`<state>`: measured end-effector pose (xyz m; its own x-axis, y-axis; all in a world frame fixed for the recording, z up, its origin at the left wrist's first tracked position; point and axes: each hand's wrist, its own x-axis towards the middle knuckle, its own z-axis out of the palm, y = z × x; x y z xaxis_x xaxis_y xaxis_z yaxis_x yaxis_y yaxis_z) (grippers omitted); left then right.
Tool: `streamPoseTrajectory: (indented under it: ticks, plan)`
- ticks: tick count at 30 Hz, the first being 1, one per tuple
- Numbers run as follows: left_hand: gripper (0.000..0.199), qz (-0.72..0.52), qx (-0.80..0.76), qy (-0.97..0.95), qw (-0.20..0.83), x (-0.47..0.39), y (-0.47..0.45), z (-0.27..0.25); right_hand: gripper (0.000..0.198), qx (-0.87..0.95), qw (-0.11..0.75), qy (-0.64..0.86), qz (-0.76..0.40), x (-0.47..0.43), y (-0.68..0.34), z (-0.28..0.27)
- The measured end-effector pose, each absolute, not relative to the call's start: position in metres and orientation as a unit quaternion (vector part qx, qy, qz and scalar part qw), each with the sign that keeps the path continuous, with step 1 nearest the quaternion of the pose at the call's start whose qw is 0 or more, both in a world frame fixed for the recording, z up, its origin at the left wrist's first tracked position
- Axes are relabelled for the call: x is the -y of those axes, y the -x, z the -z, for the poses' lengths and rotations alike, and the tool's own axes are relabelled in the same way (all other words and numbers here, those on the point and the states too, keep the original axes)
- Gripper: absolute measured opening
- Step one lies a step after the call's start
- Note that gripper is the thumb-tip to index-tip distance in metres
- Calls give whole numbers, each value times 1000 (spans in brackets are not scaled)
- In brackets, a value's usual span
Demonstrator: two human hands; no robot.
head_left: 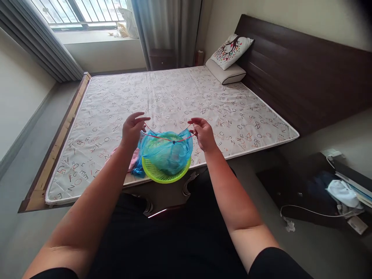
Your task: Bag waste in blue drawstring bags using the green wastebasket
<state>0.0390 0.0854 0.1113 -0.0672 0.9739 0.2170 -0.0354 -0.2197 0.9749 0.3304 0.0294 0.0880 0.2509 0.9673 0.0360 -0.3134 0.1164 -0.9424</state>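
A thin red string [162, 138] with a dark knot is stretched between my two hands over the mouth of a blue plastic bag [171, 155]. My left hand [133, 130] pinches its left end, with some fingers extended. On the other side my right hand [202, 131] grips the right end between closed fingers. Beneath the bag is a lime-green plastic basket [162, 178] at the mattress's near edge; its inside is mostly hidden by the bag. Pink cloth [134, 159] and crumpled blue plastic [138, 170] lie left of the basket, partly behind my left forearm.
The letter-printed mattress [174, 93] spreads out ahead, with a wooden bed frame edge [58, 143] at left. A tree-print cushion [232, 50] rests on a white pillow [228, 73] by the dark headboard [290, 62]. To the right, a dark nightstand [293, 182] holds a white cloth item and cables.
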Motion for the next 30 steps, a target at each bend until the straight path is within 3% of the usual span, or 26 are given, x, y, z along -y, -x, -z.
streamPoseTrajectory:
  ticks: [7, 13, 17, 22, 26, 30]
  plan:
    - [43, -554, -477, -530, 429, -106, -36, -103, 22, 294, 672, 497, -463, -50, -313, -97]
    - [41, -610, -425, -570, 351, -107, -39, -127, 18, 370, 709, 462, -383, -49, -316, -116]
    - [39, -620, -409, -575, 343, -99, -40, -143, 11, 396, 696, 443, -403, -37, -314, -132]
    - [35, -661, -417, -534, 323, -84, -31, -161, 19, 327, 723, 427, -434, -28, -323, -152]
    - [43, -698, -433, -448, 355, -60, -22, -177, 21, 211, 726, 439, -486, -22, -337, -160]
    - [51, -687, -474, -392, 385, -29, -7, -182, 23, 172, 730, 476, -459, -10, -339, -160]
